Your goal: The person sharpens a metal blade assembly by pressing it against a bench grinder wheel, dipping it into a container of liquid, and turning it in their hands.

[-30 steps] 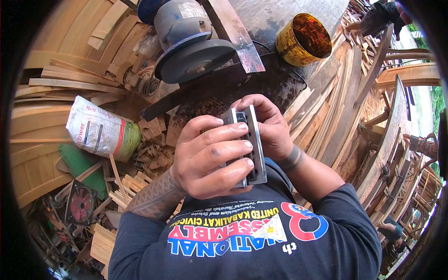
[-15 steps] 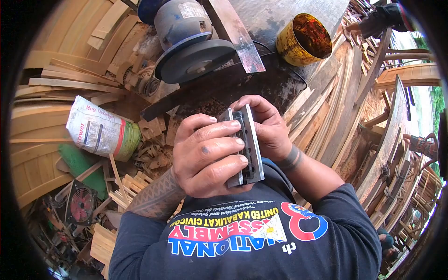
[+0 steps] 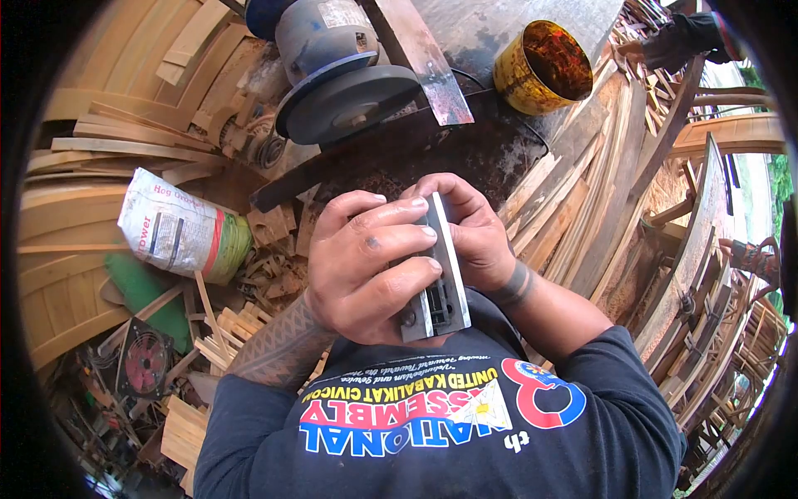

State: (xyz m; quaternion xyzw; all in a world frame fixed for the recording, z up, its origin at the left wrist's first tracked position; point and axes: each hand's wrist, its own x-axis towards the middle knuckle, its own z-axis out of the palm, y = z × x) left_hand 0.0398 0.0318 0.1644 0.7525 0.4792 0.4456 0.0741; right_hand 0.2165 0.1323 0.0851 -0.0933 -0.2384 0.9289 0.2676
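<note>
1. A person in a dark printed shirt (image 3: 490, 441) bends both arms inward, bringing the hands together before the chest, likely for close control.
2. Beyond the hands stands a motor-driven wheel (image 3: 353, 104), its flat side toward the wearer, presumably for easy reach.
3. A stained yellow can (image 3: 517, 73) stands upright to the wheel's right, apparently kept clear of its rim.
4. The left hand (image 3: 366, 266) wraps its fingers across one side of a metal block, grasping it broadly, seemingly for support.
5. The right hand (image 3: 470, 224) grips the opposite side, forefinger near the upper end, perhaps to steady it.
6. The metal block (image 3: 449, 258) sits between both hands, slightly tilted, its slotted lower end exposed below the left fingers.
</note>
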